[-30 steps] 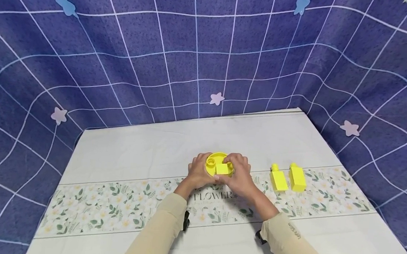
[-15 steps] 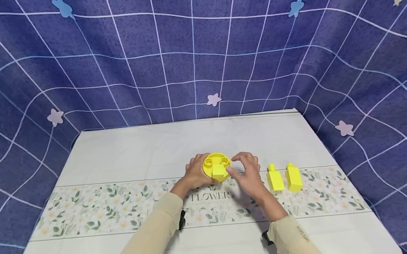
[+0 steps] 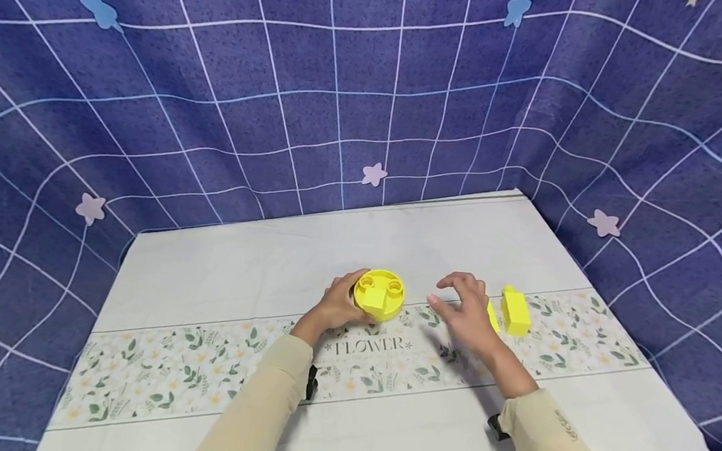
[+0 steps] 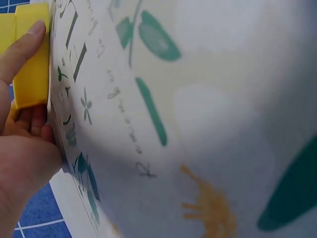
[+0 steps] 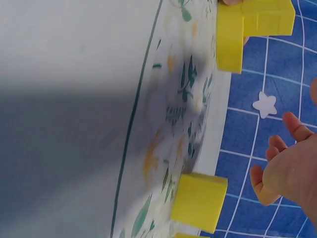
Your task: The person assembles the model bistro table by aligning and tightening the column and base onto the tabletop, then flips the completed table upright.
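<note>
Near the centre of the head view, the left hand grasps a round, shallow yellow dish by its left edge; in the left wrist view its thumb lies along the smooth, curved outer wall. Two ring-shaped sockets sit toward the dish's upper part, with a square-faced yellow block between and below them. The right hand, right of the dish and well apart from it, is released, thumb and fingers bent and spread around nothing. It partly hides one yellow bottle; beside that lies another bottle, boxy with a short neck. Beneath spreads a white tablecloth with a leafy floral band; behind hangs a mottled, wavy blue curtain.
</note>
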`<act>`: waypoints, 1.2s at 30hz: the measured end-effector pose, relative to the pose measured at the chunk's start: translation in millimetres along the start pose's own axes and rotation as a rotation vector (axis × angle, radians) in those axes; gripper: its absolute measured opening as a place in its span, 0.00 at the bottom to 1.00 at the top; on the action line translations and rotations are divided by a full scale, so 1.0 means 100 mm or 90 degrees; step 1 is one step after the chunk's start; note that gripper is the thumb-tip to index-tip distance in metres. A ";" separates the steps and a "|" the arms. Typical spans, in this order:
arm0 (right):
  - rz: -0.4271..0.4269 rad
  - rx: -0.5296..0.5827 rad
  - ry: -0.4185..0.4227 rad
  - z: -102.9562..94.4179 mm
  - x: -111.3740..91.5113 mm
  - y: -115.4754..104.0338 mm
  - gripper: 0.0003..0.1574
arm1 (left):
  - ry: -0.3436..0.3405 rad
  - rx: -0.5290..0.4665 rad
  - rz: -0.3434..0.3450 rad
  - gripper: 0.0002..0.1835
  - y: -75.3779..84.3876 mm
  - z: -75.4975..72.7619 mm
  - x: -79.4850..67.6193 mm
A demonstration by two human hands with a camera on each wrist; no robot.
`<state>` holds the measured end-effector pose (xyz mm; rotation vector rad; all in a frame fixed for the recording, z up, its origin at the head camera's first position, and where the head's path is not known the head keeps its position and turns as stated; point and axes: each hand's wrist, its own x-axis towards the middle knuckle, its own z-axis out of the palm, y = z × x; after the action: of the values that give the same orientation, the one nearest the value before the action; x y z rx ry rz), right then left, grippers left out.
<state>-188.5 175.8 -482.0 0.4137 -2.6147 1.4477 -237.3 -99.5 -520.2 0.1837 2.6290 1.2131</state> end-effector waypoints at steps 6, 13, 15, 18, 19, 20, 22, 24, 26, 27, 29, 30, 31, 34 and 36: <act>0.021 -0.019 0.008 -0.11 -0.05 0.06 0.20 | 0.021 0.016 0.014 0.61 0.02 0.07 -0.01; 0.029 -0.045 0.035 -0.21 -0.08 0.08 0.20 | 0.110 0.063 0.049 0.65 0.05 0.22 -0.06; 0.035 -0.046 0.035 -0.23 -0.08 0.10 0.21 | 0.133 0.061 0.053 0.64 0.04 0.25 -0.05; 0.033 -0.044 0.039 -0.28 -0.09 0.10 0.20 | 0.142 0.067 0.059 0.63 0.03 0.25 -0.03; 0.032 -0.042 0.041 -0.29 -0.09 0.11 0.19 | 0.140 0.070 0.061 0.62 0.03 0.24 -0.02; 0.028 -0.042 0.045 -0.30 -0.10 0.11 0.19 | 0.136 0.073 0.063 0.62 0.03 0.22 -0.02; 0.020 -0.049 0.055 -0.32 -0.10 0.12 0.18 | 0.122 0.075 0.072 0.61 0.04 0.18 0.00; 0.013 -0.054 0.062 -0.34 -0.12 0.13 0.17 | 0.103 0.067 0.077 0.60 0.04 0.14 0.01; 0.011 -0.055 0.064 -0.35 -0.14 0.16 0.16 | 0.082 0.057 0.081 0.60 0.02 0.10 0.03; 0.010 -0.053 0.065 -0.36 -0.15 0.17 0.16 | 0.069 0.050 0.081 0.60 0.01 0.09 0.03; 0.011 -0.049 0.064 -0.39 -0.18 0.18 0.17 | 0.046 0.035 0.079 0.60 -0.01 0.05 0.05; 0.012 -0.049 0.064 -0.41 -0.19 0.19 0.18 | 0.035 0.027 0.079 0.60 -0.01 0.03 0.05; 0.013 -0.048 0.065 -0.42 -0.20 0.19 0.18 | 0.025 0.019 0.081 0.60 -0.01 0.01 0.06; 0.015 -0.057 0.071 -0.47 -0.23 0.22 0.20 | 0.004 -0.004 0.084 0.60 0.00 -0.02 0.06; 0.012 -0.072 0.079 -0.50 -0.25 0.27 0.20 | 0.002 -0.009 0.087 0.60 0.01 -0.01 0.06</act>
<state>-173.4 235.8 -483.3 0.2790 -2.5918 1.2799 -243.1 -98.3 -520.4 0.3633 2.6477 1.2751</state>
